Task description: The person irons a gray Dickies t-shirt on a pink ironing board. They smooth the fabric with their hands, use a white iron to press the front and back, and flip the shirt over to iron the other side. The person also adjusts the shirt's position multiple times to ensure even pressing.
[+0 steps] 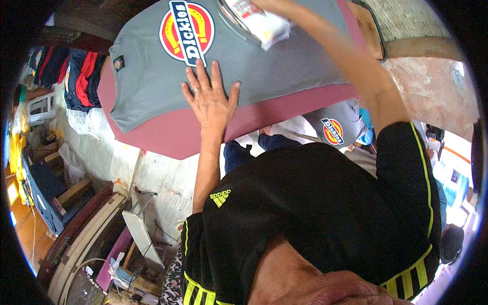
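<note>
A grey T-shirt (147, 76) with a large red, yellow and dark blue printed badge (187, 31) lies spread on a maroon padded ironing board (178, 137). My left hand (209, 99) rests flat on the shirt just below the badge, fingers spread, a ring on one finger. At the upper edge, my right hand (272, 5) is closed on what looks like a clothes iron (259, 23), white with red marks and a shiny metal rim. The iron is on the shirt to the right of the badge. The top of that hand and of the iron is cut off.
Another grey garment (330, 122) with the same badge hangs below the board at right. Folded dark and red clothes (84, 76) are stacked at left. Wooden frames (81, 239) and a white plank (142, 238) stand at lower left. A wooden piece (370, 30) adjoins the board's right end.
</note>
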Motion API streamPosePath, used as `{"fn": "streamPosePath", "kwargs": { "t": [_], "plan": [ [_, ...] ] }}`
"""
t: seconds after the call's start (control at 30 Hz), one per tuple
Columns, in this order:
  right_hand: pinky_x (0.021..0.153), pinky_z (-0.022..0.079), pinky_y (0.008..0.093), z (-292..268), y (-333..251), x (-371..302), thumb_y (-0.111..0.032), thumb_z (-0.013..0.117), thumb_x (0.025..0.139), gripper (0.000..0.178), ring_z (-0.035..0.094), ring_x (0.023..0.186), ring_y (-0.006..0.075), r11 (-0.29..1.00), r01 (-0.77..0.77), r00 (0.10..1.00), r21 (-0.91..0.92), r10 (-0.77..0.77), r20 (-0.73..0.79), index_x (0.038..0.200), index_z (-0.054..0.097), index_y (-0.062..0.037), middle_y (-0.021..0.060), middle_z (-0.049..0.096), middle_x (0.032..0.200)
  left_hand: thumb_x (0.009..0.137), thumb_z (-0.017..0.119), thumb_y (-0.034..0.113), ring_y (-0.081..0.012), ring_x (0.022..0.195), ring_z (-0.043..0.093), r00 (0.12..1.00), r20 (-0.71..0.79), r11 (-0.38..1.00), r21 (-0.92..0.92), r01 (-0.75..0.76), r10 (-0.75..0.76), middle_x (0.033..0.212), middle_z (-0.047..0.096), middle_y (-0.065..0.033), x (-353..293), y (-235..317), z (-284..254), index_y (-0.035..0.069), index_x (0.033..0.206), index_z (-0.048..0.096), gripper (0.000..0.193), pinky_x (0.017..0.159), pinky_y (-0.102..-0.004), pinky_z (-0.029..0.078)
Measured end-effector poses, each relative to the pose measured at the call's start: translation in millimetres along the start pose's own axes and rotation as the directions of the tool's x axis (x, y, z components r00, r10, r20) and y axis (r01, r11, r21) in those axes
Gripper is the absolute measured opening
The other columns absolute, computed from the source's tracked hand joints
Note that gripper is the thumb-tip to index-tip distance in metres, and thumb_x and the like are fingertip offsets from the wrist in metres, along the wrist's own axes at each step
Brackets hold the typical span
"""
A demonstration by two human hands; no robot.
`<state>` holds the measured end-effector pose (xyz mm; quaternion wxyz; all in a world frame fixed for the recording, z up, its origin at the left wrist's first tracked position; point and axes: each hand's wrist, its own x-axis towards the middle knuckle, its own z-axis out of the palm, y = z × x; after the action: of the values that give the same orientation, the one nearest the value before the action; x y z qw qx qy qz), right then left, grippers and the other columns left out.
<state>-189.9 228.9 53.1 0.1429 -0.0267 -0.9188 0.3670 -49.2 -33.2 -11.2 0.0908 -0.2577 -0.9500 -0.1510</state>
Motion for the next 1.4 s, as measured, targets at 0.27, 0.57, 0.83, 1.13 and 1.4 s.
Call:
{"fn": "streamPosePath", "kwargs": {
  "t": [0.27,0.57,0.83,1.13,1.4],
  "plan": [
    [0.079,0.053,0.0482,-41.1,17.2,-62.6,-0.030,0.051,0.095,0.042,0.068,0.081,0.0377,0.966,0.224,0.953,0.126,-0.244,0.182,0.110,0.058,0.0085,0.0280,0.067,0.089,0.090,0.053,0.058,-0.0458,0.143,0.024,1.000,-0.010,0.999,0.049,-0.014,0.015,0.155,0.031,-0.0210,-1.3,-1.7,5.9,0.014,0.148,0.042,0.074,0.112,-0.0617,0.018],
    [0.061,0.048,0.0488,-119.1,-1.3,-226.1,-0.036,0.055,0.098,0.037,0.062,0.067,0.0420,0.918,-0.369,0.927,0.142,0.354,0.123,0.097,0.047,0.0005,0.0230,0.062,0.078,0.089,0.052,0.059,-0.0442,0.146,0.018,0.999,0.033,0.999,0.041,0.019,-0.020,0.158,0.027,-0.0196,2.3,0.2,2.8,0.012,0.147,0.042,0.076,0.114,-0.0620,0.012],
    [0.056,0.047,0.0407,-90.3,33.3,-104.9,-0.035,0.052,0.100,0.036,0.061,0.059,0.0289,0.984,-0.004,0.996,-0.175,-0.011,-0.084,0.097,0.051,0.0005,0.0151,0.063,0.071,0.085,0.062,0.052,-0.0469,0.146,0.013,0.998,0.043,0.998,-0.059,-0.035,0.038,0.157,0.021,-0.0255,34.3,60.4,16.8,-0.002,0.147,0.033,0.087,0.112,-0.0662,0.012],
    [0.081,0.053,0.0482,-144.3,90.7,27.6,-0.036,0.048,0.095,0.047,0.068,0.084,0.0430,0.831,-0.170,0.983,-0.530,0.178,-0.035,0.106,0.061,0.0078,0.0302,0.067,0.098,0.083,0.065,0.054,-0.0446,0.147,0.013,0.913,0.211,0.920,-0.265,-0.290,0.348,0.160,0.019,-0.0203,39.4,139.3,39.8,0.007,0.147,0.038,0.084,0.112,-0.0660,0.016],
    [0.088,0.050,0.0498,-174.0,125.8,39.6,-0.035,0.047,0.094,0.046,0.064,0.098,0.0463,0.954,-0.082,0.996,-0.288,0.089,0.011,0.112,0.062,0.0040,0.0327,0.066,0.101,0.084,0.064,0.053,-0.0449,0.147,0.011,0.914,0.259,0.943,-0.203,-0.264,0.312,0.160,0.017,-0.0203,38.4,150.5,34.4,0.011,0.148,0.039,0.081,0.112,-0.0674,0.014]
  ]
}}
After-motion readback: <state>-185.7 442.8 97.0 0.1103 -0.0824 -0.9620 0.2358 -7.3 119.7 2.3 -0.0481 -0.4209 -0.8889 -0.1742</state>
